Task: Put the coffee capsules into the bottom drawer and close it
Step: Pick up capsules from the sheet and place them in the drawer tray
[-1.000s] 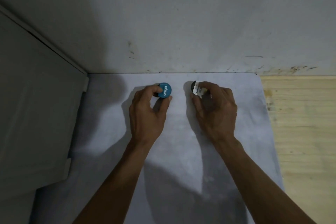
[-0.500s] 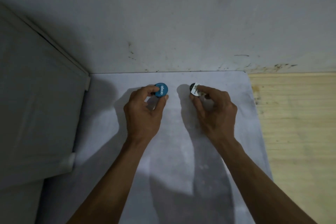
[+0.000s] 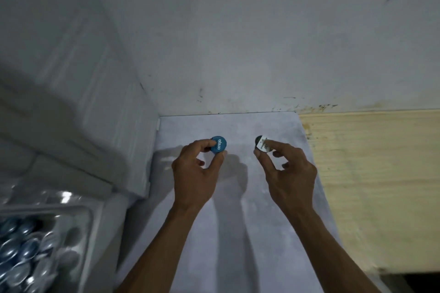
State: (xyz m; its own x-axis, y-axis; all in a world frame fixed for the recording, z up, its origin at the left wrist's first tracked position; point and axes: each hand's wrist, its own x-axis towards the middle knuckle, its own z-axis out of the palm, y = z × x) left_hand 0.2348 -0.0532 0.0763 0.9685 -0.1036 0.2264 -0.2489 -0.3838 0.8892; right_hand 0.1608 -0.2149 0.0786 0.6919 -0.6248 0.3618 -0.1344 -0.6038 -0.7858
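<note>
Left hand [image 3: 194,173] and right hand [image 3: 289,175] outstretched, each grip pinched shut.

Light: dim, greyish.
Shadows: arms' shadows fall forward on the mat [image 3: 238,233].
Blur: left edge smeared; drawer [image 3: 47,233] glints.

Your blue capsule [image 3: 218,144] has a smooth, faintly glossy lid; the dark capsule [image 3: 261,143] wears a white paper label. The mat [image 3: 238,209] looks matt, the tabletop [image 3: 376,173] bare pale wood, the drawer's capsules [image 3: 21,250] shiny foil.
</note>
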